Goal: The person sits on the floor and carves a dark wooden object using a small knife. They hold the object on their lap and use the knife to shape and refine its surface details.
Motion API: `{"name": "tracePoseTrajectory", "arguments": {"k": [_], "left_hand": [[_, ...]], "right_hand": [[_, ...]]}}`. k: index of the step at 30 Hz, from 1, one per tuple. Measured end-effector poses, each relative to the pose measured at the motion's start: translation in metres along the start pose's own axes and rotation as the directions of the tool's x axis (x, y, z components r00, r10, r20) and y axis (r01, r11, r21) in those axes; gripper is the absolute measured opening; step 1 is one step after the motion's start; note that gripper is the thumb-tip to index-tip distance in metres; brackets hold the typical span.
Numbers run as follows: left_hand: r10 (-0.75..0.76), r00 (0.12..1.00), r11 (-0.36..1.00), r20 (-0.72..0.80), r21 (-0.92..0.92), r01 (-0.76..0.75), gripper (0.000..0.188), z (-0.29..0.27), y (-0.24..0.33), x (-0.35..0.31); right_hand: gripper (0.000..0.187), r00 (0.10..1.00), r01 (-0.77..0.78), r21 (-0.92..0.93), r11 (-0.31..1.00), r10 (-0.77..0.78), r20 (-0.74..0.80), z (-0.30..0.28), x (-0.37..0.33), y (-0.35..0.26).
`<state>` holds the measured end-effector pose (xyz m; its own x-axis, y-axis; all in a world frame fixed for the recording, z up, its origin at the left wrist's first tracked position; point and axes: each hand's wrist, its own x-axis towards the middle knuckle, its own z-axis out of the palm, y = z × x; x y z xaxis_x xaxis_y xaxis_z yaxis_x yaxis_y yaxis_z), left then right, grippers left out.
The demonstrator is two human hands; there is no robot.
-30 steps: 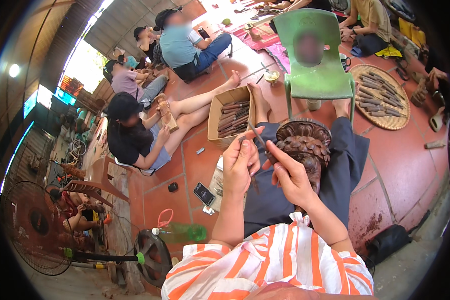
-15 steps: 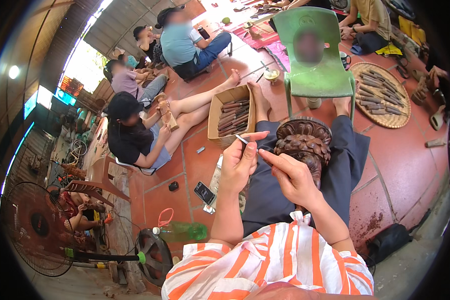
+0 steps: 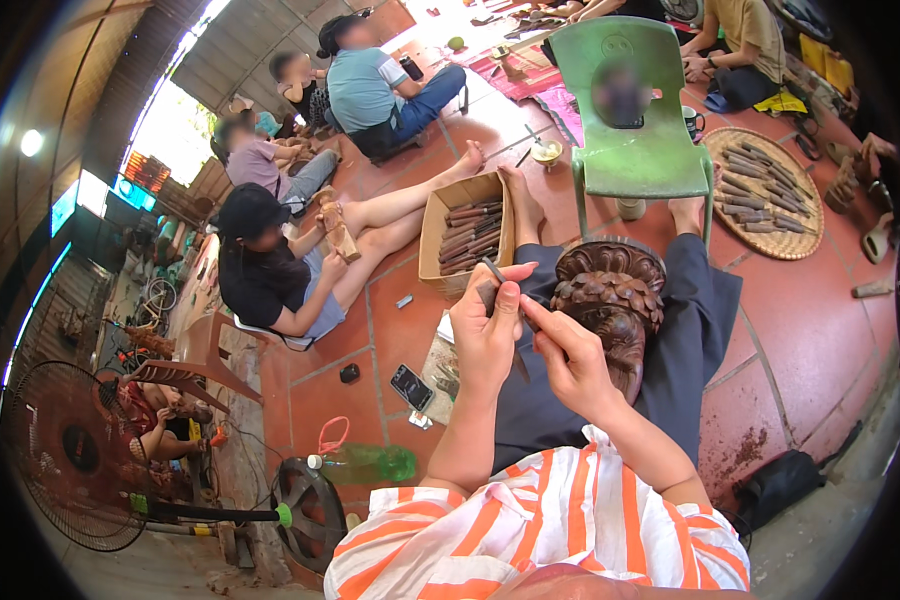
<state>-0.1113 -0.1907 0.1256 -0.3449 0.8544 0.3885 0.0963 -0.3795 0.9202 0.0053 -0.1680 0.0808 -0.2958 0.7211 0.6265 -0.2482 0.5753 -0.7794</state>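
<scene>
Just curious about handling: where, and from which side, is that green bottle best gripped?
Probably its rounded middle, from above: the green bottle lies on its side on the floor with that stretch uncovered, while the fan base crowds its capped end.

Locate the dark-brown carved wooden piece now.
In the head view, the dark-brown carved wooden piece sits right of centre, between the person's dark trouser legs, just beyond the right hand, below the green plastic chair.

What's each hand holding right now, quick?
Left hand: closed, holding a dark flat piece.
Right hand: closed, holding a slim tool.
</scene>
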Motion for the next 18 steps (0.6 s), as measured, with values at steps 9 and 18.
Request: {"name": "tracePoseTrajectory", "arguments": {"k": [9,18], "left_hand": [[-0.155,0.981,0.986,0.115,-0.049,0.162,0.037,-0.008,0.010,0.004],[-0.081,0.983,0.995,0.163,0.070,0.070,0.034,-0.013,0.011,0.005]], "right_hand": [[0.049,0.996,-0.033,-0.100,0.994,0.041,0.075,-0.009,0.001,-0.004],[0.049,0.987,-0.005,-0.168,0.986,0.032,0.156,-0.020,0.005,-0.012]]}}
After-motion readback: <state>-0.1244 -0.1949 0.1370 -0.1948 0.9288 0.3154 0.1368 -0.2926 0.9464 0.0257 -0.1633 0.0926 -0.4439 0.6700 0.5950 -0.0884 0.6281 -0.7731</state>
